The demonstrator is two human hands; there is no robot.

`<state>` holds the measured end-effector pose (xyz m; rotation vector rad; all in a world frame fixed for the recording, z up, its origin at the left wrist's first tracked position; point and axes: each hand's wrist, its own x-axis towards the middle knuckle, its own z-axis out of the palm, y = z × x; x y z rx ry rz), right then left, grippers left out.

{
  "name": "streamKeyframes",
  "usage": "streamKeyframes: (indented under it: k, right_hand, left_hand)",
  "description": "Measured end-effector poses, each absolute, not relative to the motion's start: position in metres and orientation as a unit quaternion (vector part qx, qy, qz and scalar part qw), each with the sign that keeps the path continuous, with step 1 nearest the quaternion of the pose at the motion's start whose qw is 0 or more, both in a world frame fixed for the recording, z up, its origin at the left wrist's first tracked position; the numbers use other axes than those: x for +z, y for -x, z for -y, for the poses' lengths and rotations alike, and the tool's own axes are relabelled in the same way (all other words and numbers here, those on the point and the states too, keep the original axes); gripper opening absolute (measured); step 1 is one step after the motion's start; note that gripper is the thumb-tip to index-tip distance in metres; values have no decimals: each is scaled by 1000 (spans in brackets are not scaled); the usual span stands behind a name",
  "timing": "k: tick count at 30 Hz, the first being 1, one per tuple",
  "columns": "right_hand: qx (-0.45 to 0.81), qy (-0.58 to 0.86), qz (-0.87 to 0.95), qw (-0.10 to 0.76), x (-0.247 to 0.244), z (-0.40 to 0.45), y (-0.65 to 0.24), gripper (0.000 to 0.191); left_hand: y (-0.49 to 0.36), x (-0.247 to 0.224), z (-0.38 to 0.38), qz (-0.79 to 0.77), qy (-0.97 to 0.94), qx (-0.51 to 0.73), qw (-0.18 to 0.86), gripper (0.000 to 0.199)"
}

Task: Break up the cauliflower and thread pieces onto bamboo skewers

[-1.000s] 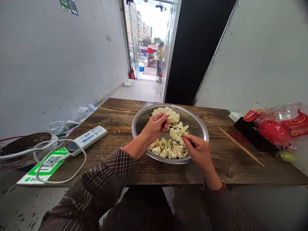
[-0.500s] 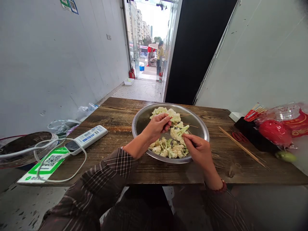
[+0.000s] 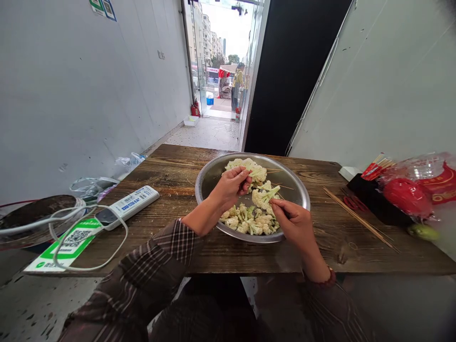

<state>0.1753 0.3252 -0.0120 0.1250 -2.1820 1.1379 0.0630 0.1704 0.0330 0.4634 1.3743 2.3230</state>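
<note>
A metal bowl [image 3: 207,176] on the wooden table holds loose cauliflower florets [image 3: 249,222] at its near side and cauliflower with thin wooden sticks at its far side. Over the bowl, my left hand [image 3: 232,185] pinches a cauliflower floret [image 3: 255,172] by its stem. My right hand [image 3: 294,219], at the bowl's right rim, is closed at the end of a stick by another cauliflower piece [image 3: 264,197]. Most of that stick is hidden by the fingers and the floret.
Bamboo skewers [image 3: 359,218] lie on the table [image 3: 171,166] at right, near red scissors [image 3: 354,203], a black box [image 3: 377,199] and a red plastic bag [image 3: 408,195]. At left are a white device [image 3: 130,205], its cable and a green QR card [image 3: 67,244]. Outside stands a person [image 3: 236,85].
My left hand has shifted very slightly, and the floret at its fingertips now shows more of its stem. My right hand looks unmoved. The person outside has changed posture.
</note>
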Motion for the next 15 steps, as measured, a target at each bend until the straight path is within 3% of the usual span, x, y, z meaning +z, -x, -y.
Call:
streamKeyframes:
  k: [15]
  right_hand:
    - [429, -51, 838, 333, -12, -326, -175, 20]
  left_hand:
    - [-64, 31, -171, -527, -189, 806, 189, 25]
